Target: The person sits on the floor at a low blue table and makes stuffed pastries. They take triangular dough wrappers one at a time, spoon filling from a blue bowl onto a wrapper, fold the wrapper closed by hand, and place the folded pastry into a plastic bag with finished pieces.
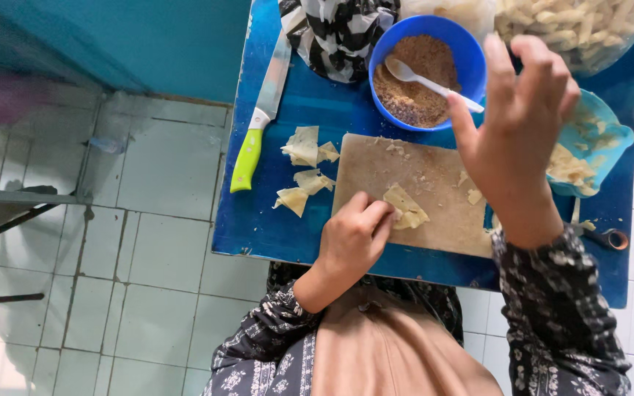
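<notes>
Wrapper on the board is pinned at its left end by the pressed-together fingertips of the left hand, while the spread, empty right hand is raised far-right beside the bowl.

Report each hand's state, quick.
Left hand: fingers pinching the dough wrapper on the cutting board.
Right hand: open, raised, empty.
</notes>
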`<state>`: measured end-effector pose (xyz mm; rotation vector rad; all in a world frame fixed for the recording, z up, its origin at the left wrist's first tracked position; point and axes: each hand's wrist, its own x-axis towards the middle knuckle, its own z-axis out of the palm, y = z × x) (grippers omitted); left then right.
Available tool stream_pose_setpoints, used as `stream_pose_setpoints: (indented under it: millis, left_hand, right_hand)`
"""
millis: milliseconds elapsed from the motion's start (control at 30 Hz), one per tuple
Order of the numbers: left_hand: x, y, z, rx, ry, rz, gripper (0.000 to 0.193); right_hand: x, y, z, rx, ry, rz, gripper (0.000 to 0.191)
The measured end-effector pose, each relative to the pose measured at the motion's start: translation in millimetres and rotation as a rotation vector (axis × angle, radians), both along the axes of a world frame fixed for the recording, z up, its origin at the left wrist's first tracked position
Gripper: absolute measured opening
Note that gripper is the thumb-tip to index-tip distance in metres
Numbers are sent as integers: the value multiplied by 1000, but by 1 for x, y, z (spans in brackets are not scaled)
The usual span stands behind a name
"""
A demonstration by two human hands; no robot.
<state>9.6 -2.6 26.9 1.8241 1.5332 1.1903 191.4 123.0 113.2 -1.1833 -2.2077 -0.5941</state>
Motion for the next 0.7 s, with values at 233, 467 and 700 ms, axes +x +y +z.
stream_pose_setpoints:
  millis: [233, 467, 700]
  left_hand:
    - [2, 7, -6, -26, 120, 15, 11]
    - [2, 9, -4, 26, 133, -22, 10]
    - [-1, 8, -5, 51, 173, -38, 15]
  right_hand:
    - [7, -80, -37, -753, 215, 21, 19]
    - [12, -91, -69, -977, 516, -53, 13]
    - [12, -93, -69, -1155, 806, 11, 14]
